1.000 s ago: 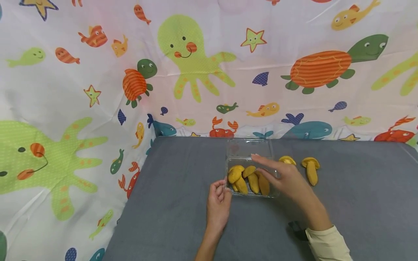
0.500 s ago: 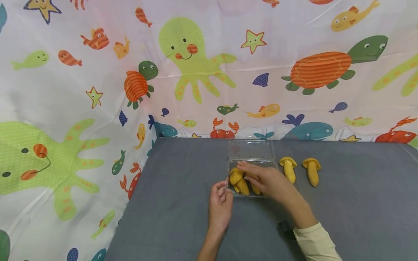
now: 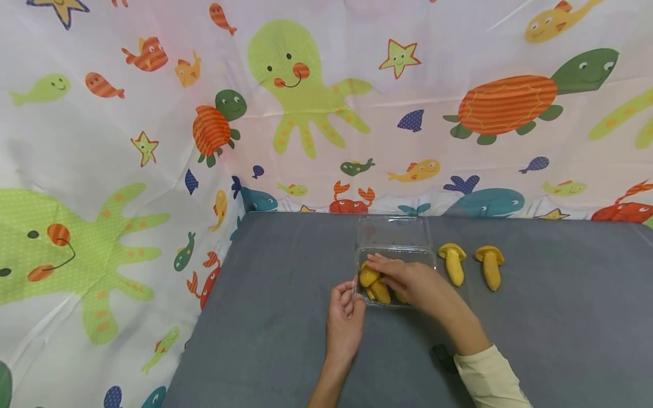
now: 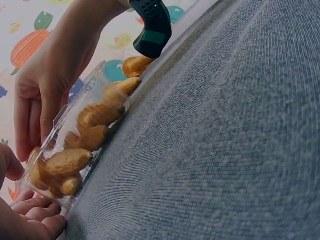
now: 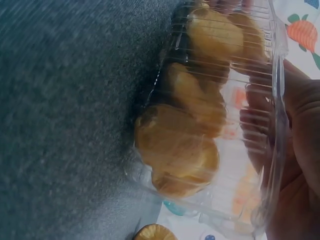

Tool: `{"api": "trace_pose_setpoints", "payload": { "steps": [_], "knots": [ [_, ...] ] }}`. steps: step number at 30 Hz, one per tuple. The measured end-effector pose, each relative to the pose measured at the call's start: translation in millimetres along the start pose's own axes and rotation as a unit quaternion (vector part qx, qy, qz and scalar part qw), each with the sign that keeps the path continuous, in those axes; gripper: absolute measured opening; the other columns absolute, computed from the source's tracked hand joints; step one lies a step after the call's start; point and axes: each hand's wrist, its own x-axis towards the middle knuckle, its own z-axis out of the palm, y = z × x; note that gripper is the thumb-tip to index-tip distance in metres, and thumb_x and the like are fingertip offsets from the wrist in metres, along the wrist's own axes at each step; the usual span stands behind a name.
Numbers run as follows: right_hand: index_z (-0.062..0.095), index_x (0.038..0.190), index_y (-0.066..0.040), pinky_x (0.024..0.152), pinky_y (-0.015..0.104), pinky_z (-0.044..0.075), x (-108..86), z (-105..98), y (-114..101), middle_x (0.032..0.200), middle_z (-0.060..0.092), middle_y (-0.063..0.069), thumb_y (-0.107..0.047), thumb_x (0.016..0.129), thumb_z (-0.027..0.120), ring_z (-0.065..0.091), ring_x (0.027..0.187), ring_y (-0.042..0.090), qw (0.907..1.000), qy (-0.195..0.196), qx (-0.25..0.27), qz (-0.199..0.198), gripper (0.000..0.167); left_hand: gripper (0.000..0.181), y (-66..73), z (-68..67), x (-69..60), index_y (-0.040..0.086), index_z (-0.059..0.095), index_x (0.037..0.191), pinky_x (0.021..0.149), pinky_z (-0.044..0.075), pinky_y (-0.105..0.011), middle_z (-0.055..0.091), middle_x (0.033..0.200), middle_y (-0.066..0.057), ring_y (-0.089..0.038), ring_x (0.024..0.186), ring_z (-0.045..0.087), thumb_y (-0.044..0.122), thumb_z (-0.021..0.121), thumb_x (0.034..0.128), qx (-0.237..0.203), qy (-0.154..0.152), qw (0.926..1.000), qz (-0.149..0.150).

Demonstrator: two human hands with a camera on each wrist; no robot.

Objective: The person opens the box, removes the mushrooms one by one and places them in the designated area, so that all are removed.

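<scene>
A clear plastic clamshell container (image 3: pixel 395 304) lies on the grey cloth, its transparent lid (image 3: pixel 394 231) folded back. My left hand (image 3: pixel 344 323) grips its left edge between thumb and curled fingers. Inside lie several yellow-brown mushrooms (image 3: pixel 378 290), also seen through the wall in both wrist views. My right hand (image 3: pixel 425 289) reaches over the container from the right, fingers fairly straight and pointing down at the leftmost mushroom (image 4: pixel 68 161). It hides the mushrooms at the container's right end in the head view. Whether its fingertips touch a mushroom is hard to tell.
Two more mushrooms lie on the cloth right of the container, one nearer (image 3: pixel 453 264) and one farther right (image 3: pixel 491 267). Behind and to the left hangs a white curtain (image 3: pixel 316 181) printed with sea animals. A dark band (image 4: pixel 152 30) sits at the right wrist.
My right hand has moved left across the container to above the leftmost mushroom, uncovering a mushroom on the cloth. In the last half second it has barely shifted. My left hand keeps its grip.
</scene>
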Motion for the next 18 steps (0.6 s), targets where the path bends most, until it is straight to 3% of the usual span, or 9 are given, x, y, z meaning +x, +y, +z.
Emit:
{"api": "trace_pose_setpoints", "payload": {
  "steps": [6,13,18],
  "knots": [
    [0.064,0.148,-0.017,0.074,0.040,0.061,4.3,-1.9,-2.7,0.151,0.061,0.001,-0.011,0.099,0.074,0.068,0.075,0.010,0.9997,-0.019,-0.018,0.002,0.050,0.028,0.9,1.2,0.3,0.002,0.054,0.131,0.103,0.050,-0.027,0.059,0.151,-0.013,-0.025,0.139,0.057,0.003,0.060,0.1034,-0.008,0.000,1.0000,0.004],
    [0.066,0.146,-0.017,0.081,0.043,0.061,7.7,1.1,-7.0,0.150,0.062,0.001,-0.015,0.099,0.075,0.076,0.095,0.021,0.9990,-0.024,-0.035,0.011,0.047,0.028,-0.2,0.7,0.0,0.003,0.055,0.132,0.104,0.050,-0.029,0.060,0.151,-0.011,-0.024,0.138,0.057,0.004,0.060,0.1037,0.006,0.001,1.0000,-0.004],
    [0.068,0.143,-0.017,0.079,0.041,0.062,7.8,3.1,-7.1,0.144,0.067,0.000,-0.017,0.100,0.075,0.077,0.098,0.021,0.9990,-0.006,-0.043,0.011,0.044,0.029,0.1,0.9,-0.4,0.003,0.055,0.132,0.104,0.050,-0.028,0.059,0.151,-0.012,-0.025,0.139,0.057,0.003,0.060,0.1035,-0.001,-0.001,1.0000,0.001]
  ]
}}
